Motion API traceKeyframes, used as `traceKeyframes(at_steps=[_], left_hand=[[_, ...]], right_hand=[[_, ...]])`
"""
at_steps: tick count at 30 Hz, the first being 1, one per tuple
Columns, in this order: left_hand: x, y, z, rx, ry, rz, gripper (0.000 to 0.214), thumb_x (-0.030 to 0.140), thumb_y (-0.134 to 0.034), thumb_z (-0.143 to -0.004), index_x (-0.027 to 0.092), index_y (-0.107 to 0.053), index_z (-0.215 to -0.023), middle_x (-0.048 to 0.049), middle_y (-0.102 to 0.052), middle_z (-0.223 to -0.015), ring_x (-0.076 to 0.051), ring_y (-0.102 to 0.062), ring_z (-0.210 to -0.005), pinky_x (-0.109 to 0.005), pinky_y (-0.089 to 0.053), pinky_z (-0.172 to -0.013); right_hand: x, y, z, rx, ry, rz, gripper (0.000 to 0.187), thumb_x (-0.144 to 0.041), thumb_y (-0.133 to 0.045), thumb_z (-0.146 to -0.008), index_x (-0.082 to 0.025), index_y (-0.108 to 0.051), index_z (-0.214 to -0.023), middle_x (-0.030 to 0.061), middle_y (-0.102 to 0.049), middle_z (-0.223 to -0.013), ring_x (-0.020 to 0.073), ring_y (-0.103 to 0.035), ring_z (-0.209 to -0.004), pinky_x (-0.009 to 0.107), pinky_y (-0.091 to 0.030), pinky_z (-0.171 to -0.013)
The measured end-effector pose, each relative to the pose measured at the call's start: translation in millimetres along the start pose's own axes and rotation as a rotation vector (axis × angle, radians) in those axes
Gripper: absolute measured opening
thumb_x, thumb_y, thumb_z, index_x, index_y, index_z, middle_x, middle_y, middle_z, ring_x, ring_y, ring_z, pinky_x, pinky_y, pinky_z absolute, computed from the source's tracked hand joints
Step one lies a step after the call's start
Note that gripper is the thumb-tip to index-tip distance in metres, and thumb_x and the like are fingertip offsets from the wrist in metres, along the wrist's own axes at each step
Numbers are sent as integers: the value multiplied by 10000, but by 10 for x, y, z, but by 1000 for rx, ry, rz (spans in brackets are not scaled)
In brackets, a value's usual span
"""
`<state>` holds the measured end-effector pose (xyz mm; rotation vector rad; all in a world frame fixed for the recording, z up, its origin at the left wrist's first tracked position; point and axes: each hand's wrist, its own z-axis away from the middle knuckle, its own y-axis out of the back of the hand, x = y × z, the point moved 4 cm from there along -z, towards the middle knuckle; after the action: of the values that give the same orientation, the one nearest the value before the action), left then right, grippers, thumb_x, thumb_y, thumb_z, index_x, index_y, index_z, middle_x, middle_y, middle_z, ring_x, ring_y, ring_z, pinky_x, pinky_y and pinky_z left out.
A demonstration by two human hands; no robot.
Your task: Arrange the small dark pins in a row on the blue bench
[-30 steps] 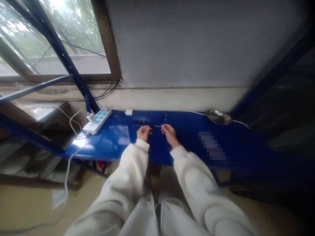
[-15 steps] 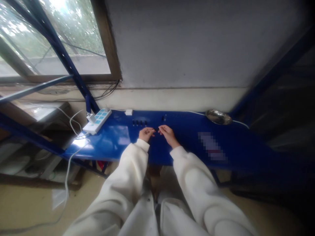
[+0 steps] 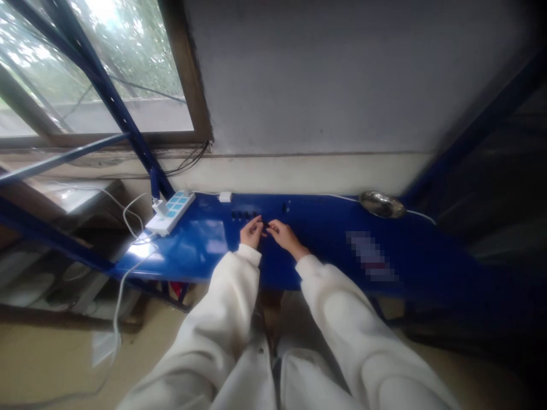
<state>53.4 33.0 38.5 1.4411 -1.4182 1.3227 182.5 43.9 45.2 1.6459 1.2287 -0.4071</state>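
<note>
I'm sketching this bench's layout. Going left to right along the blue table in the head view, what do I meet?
In order: power strip → small white plug → left hand → right hand → metal dish, all on or over the blue table. The small dark parts overlap the left hand, so I leave them out.

Bench top (image 3: 325, 239) lies open rightward up to the metal dish (image 3: 382, 204), power strip (image 3: 171, 212) blocks my far left, small dark parts (image 3: 244, 215) crowd just ahead.
</note>
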Motion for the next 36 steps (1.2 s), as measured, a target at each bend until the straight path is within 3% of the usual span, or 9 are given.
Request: traceKeyframes(at_steps=[3, 7, 11, 16, 21, 31, 36], left_hand=[[-20, -19, 4, -21, 13, 32, 572, 370, -641, -612, 112, -519, -1107, -89, -637, -849, -102, -576, -467, -232, -472, -455], [-47, -25, 1, -10, 43, 73, 557, 365, -635, -604, 106, -515, -1083, -152, -604, -994, -113, -582, -488, -225, -446, -405], [-8, 48, 5, 116, 56, 28, 389, 328, -576, -640, 89, -541, -945, -118, -634, -849, -85, -532, -389, -206, -391, -354], [38, 120, 15, 233, 115, 16, 210, 260, -521, -640, 109, -531, -786, -20, -598, -615, -69, -479, -324, -184, -329, -321], [22, 119, 11, 240, 143, 30, 179, 265, -513, -628, 122, -529, -734, 7, -569, -541, -68, -463, -314, -180, -302, -315], [10, 111, 9, 234, 141, 28, 149, 255, -503, -626, 124, -526, -695, 15, -548, -490, -74, -449, -297, -187, -303, -323], [15, 113, 13, 236, 140, 34, 162, 273, -509, -627, 126, -533, -692, 21, -539, -478, -67, -444, -298, -180, -292, -317]], right_hand=[[-20, -2, -86, 45, 68, 101, 113, -253, -488, -749, -179, -567, -778, 49, -587, -788, 126, -537, -675, 251, -430, -647], [107, -64, -223, 101, -53, 58, 70, -213, -520, -710, -166, -559, -745, 37, -598, -729, 122, -547, -639, 241, -437, -620], [242, -157, -355, 105, -217, 38, 37, -193, -561, -658, -161, -552, -675, 25, -610, -670, 127, -566, -633, 235, -435, -606], [299, -250, -472, 103, -242, 138, 46, -216, -570, -642, -170, -574, -644, 10, -601, -641, 118, -539, -600, 233, -415, -591], [318, -306, -488, 80, -179, 319, 70, -242, -569, -647, -176, -591, -653, 6, -578, -641, 107, -488, -578, 218, -371, -560], [322, -304, -506, 72, -262, 314, 73, -208, -551, -651, -163, -588, -696, 11, -584, -642, 109, -500, -577, 217, -365, -560], [247, -126, -445, 112, -181, 321, 157, -241, -535, -658, -176, -563, -797, 15, -592, -708, 122, -526, -637, 230, -390, -610]])
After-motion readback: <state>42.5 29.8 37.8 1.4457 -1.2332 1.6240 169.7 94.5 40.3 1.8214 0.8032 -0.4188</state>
